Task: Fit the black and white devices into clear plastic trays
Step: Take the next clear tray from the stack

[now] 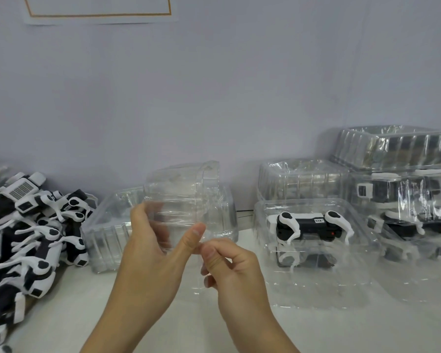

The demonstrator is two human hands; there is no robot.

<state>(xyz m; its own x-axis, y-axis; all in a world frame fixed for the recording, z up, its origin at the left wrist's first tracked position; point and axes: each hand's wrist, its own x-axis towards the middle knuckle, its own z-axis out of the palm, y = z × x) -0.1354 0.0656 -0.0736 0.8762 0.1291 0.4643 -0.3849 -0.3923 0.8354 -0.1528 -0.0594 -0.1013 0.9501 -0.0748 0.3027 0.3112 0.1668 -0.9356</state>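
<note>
Few filled trays [313, 240] right; device pile [28, 240] left remains. Left hand [153, 250] and right hand [229, 266] pinch an empty tray [181, 200].

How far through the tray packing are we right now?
Early. At least two devices sit packed in clear trays at right. In hand: the left hand and right hand hold an empty clear tray between them. Left: the pile of loose black and white devices at left.

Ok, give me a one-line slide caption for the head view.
Both hands, left and right, hold an empty clear tray between a pile of loose devices and packed trays.
</note>
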